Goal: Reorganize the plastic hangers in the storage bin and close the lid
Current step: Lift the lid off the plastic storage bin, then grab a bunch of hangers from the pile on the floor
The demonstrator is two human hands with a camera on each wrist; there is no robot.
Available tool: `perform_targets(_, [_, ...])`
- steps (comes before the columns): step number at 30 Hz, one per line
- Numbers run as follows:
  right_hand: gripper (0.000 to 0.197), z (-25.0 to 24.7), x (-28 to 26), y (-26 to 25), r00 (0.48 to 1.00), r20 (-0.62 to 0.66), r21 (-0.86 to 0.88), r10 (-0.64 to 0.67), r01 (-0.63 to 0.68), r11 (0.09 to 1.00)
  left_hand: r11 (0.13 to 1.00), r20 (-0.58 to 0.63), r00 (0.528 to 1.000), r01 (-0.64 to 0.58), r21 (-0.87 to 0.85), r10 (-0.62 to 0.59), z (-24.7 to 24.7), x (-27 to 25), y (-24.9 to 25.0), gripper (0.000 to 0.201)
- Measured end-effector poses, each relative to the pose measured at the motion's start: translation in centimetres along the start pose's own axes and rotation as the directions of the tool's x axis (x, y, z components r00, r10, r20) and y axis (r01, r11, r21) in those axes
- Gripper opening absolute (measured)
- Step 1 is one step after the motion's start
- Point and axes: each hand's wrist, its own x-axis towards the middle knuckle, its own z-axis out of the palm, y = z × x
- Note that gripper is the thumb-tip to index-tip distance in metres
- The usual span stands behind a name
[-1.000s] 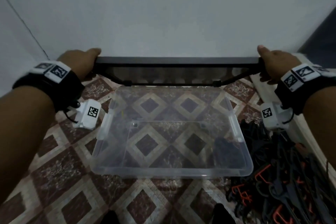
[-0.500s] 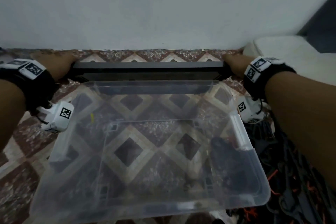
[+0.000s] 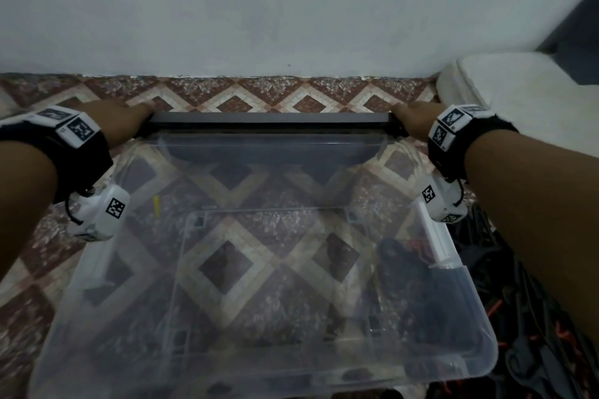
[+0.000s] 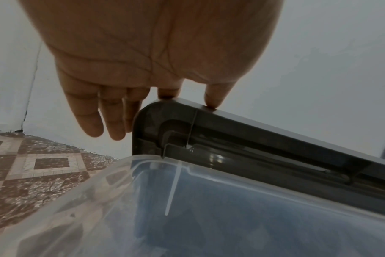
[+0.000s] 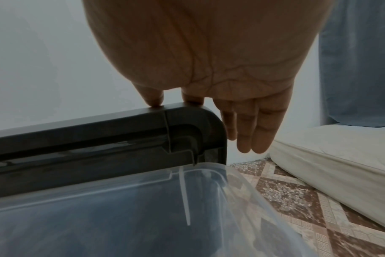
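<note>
Dark grey plastic, long and flat with rounded corners, the bin's lid [image 3: 269,121] stood on edge behind the clear, rectangular plastic storage bin [image 3: 479,353], its long axis running left to right between the person's two hands and parallel to the bin's far rim. The left hand [image 4: 147,52] capped the lid's left corner, thumb and forefinger tips resting on its top edge, the other fingers hanging straight behind the corner; the right hand [image 5: 209,52] mirrored this at the right corner. Neither hand was wrapped around the lid. Both were equally near, so any move of the lid would likely be two-handed. Translucent bin walls showed the patterned tile floor [image 3: 227,94] through them. Tangled black and orange plastic hangers [image 3: 518,317] lay heaped on the floor just right of the bin, not yet inside it.
</note>
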Motion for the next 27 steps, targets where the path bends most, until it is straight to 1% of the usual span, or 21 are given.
perform_targets(1, [0.068,0.0,0.0,0.2,1.000,-0.006,0.045,0.028,-0.028,0.999,0.999,-0.024,0.999,0.024,-0.045,-0.025,-0.2,-0.2,0.2,0.060])
perform_targets(2, [0.073,0.1,0.1,0.3,0.999,-0.017,0.084,0.039,-0.037,0.996,0.998,-0.038,0.999,0.025,-0.049,-0.027,-0.3,-0.1,0.0,0.057])
perform_targets(3, [0.077,0.2,0.0,0.3,0.998,-0.027,0.108,0.061,-0.058,0.992,0.995,-0.040,0.998,0.054,-0.080,-0.058,-0.3,-0.3,0.1,0.055])
perform_targets(4, [0.080,0.2,-0.1,0.4,0.998,-0.036,0.125,0.057,-0.052,0.991,0.998,-0.028,0.999,0.043,-0.053,-0.045,-0.4,-0.5,0.2,0.055])
perform_targets(7, [0.091,0.1,-0.7,0.3,0.999,-0.024,0.110,0.026,-0.024,0.994,0.991,-0.036,0.994,0.099,-0.088,-0.103,-0.5,-0.8,0.4,0.067])
perform_targets(8, [0.089,0.0,-0.9,0.4,1.000,-0.024,0.101,0.020,-0.018,0.995,0.993,-0.042,0.994,0.093,-0.079,-0.096,-0.5,-0.9,0.4,0.070])
perform_targets(10, [0.070,0.0,-0.9,0.6,0.998,-0.059,0.108,0.017,-0.010,0.994,0.993,-0.070,0.993,0.087,-0.081,-0.093,-0.4,-0.9,0.2,0.071])
perform_targets(11, [0.064,0.1,-0.7,0.8,0.997,-0.079,0.120,0.022,-0.012,0.993,0.993,-0.075,0.992,0.095,-0.076,-0.101,-0.6,-1.2,0.2,0.070])
perform_targets(13, [0.064,0.2,-0.8,1.0,0.993,-0.102,0.171,0.065,-0.047,0.984,0.991,-0.076,0.992,0.090,-0.095,-0.097,-0.9,-1.4,0.1,0.073])
perform_targets(15, [0.066,0.1,-1.3,0.9,0.986,-0.123,0.233,0.114,-0.083,0.969,0.983,-0.067,0.988,0.126,-0.133,-0.136,-1.2,-1.8,0.0,0.085])
perform_targets(16, [0.063,0.0,-1.7,1.0,0.982,-0.134,0.265,0.131,-0.092,0.960,0.980,-0.068,0.988,0.130,-0.147,-0.142,-1.5,-2.4,0.0,0.088])
perform_targets(17, [0.061,-0.3,-2.2,1.3,0.979,-0.146,0.292,0.145,-0.097,0.952,0.975,-0.077,0.984,0.147,-0.169,-0.162,-2.0,-3.0,-0.1,0.086])
perform_targets(19, [0.059,-1.7,-4.1,2.2,0.975,-0.152,0.328,0.161,-0.104,0.939,0.963,-0.102,0.977,0.164,-0.214,-0.189,-3.3,-5.1,-0.2,0.080])
perform_targets(21, [0.060,-3.7,-6.5,3.8,0.973,-0.162,0.346,0.163,-0.099,0.933,0.965,-0.088,0.981,0.149,-0.218,-0.171,-4.7,-7.5,-0.4,0.076])
perform_targets(23, [0.062,-6.0,-9.1,5.5,0.970,-0.185,0.333,0.159,-0.091,0.939,0.965,-0.088,0.985,0.127,-0.229,-0.151,-5.9,-10.4,-0.5,0.066])
perform_targets(25, [0.060,-8.4,-12.5,7.8,0.955,-0.231,0.325,0.187,-0.106,0.940,0.961,-0.103,0.986,0.098,-0.257,-0.128,-7.3,-13.7,0.6,0.058])
perform_targets(27, [0.062,-9.8,-16.9,10.5,0.937,-0.275,0.319,0.215,-0.122,0.940,0.963,-0.124,0.991,0.016,-0.270,-0.051,-8.2,-17.2,2.5,0.054])
